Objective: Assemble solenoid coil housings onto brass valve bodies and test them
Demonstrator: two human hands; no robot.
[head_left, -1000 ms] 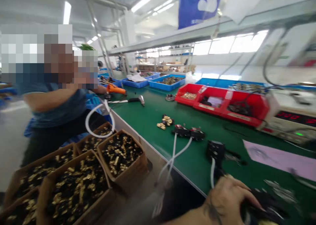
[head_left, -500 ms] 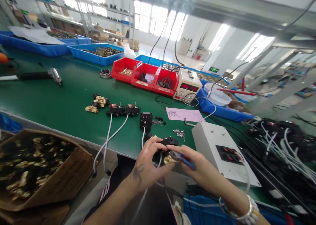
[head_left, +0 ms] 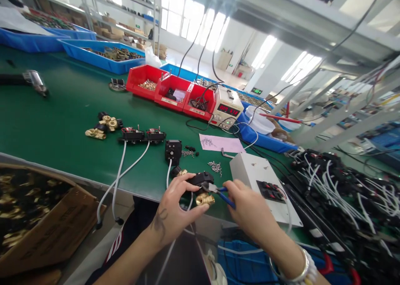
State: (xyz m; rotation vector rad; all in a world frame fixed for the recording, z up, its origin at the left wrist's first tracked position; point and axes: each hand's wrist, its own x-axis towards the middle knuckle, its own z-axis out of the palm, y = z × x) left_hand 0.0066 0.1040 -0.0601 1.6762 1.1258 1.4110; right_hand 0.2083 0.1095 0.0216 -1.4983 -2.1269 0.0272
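My left hand point(head_left: 178, 203) is closed around a black actuator housing point(head_left: 202, 178) with a brass valve body point(head_left: 205, 199) beneath it. A white cable runs down from this unit past my fingers. In my right hand point(head_left: 250, 203) is a pair of blue-handled pliers point(head_left: 227, 199), its handles spread apart. The pliers' jaws reach the side of the unit, between housing and brass; what they touch is too small to tell. Just behind lie another black-and-brass fitting point(head_left: 179, 171), loose screws point(head_left: 215, 167) and an upright black actuator point(head_left: 173, 151) with a white cable.
Two open actuators point(head_left: 133, 136) and brass valves point(head_left: 108, 122) lie to the left. Red bins point(head_left: 170, 103) and a power supply point(head_left: 227, 109) stand behind. A grey switch box point(head_left: 246, 172) is at right, beside piled cables. A carton of brass parts point(head_left: 62, 235) sits lower left.
My right hand has drawn back from the unit, and its fingers now grip farther along the pliers' handles, which show more. My left hand keeps its hold. The whole view has shifted.
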